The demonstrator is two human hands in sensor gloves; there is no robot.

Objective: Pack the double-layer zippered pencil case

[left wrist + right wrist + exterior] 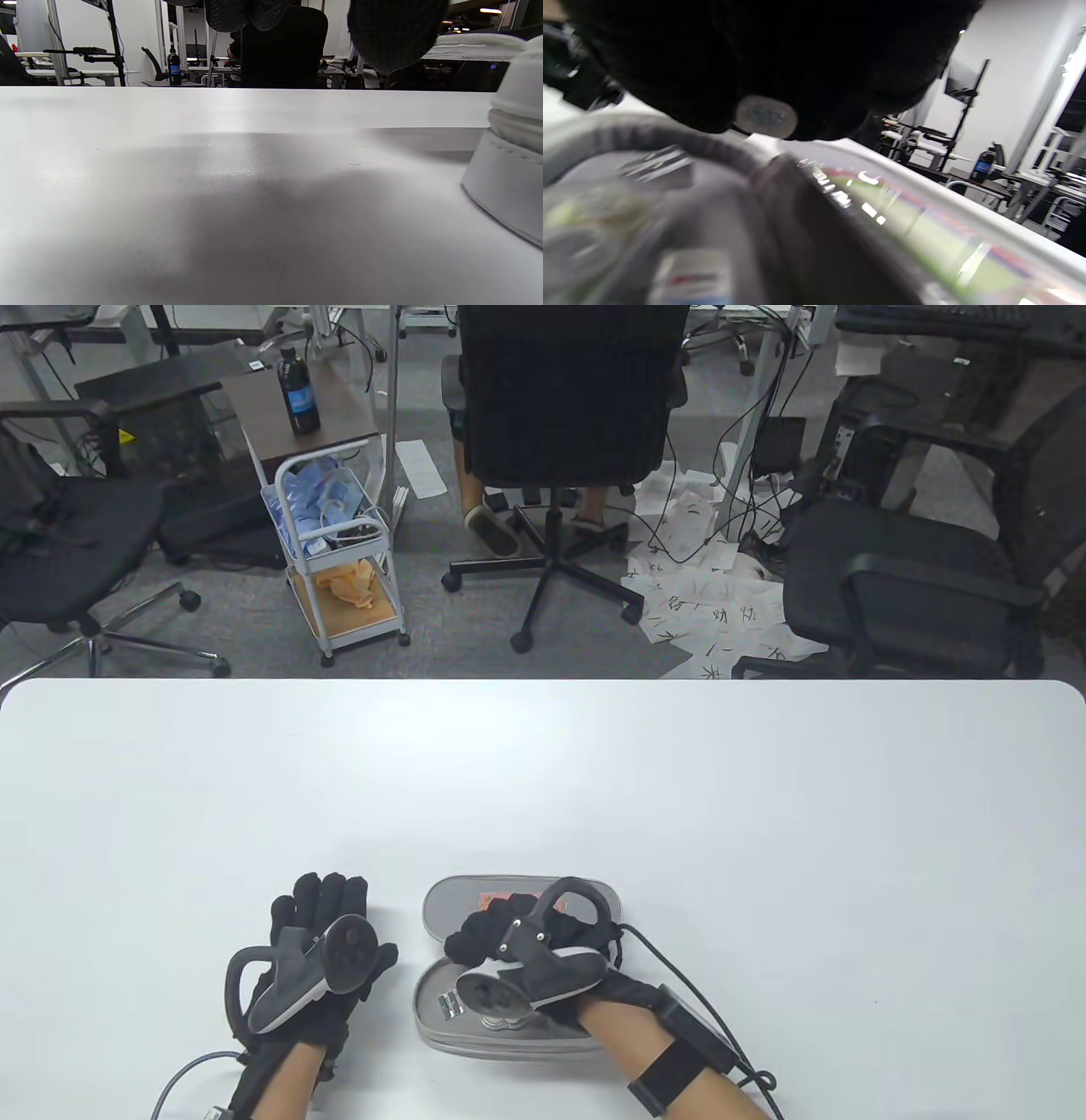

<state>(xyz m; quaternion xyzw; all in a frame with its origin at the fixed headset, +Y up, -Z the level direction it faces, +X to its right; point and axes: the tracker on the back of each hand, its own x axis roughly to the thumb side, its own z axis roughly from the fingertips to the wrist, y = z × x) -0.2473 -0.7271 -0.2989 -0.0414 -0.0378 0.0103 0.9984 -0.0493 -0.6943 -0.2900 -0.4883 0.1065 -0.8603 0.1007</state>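
The grey zippered pencil case [454, 903] lies open near the table's front edge, with its lid half at the back and its base half [437, 988] in front. An orange-red item [501, 897] shows inside the lid. My right hand [485, 926] rests on the case with its fingers curled over the middle. What they hold, if anything, is hidden. In the right wrist view the gloved fingers [746, 55] hang close over the blurred case inside [903, 212]. My left hand [327, 899] lies flat on the table just left of the case and touches nothing else. The case's edge [509, 178] shows in the left wrist view.
The white table [543, 780] stretches far and wide around the case. Beyond its far edge stand office chairs [564, 415], a small trolley [339, 551] and loose papers on the floor. Glove cables [679, 976] trail off at the front right.
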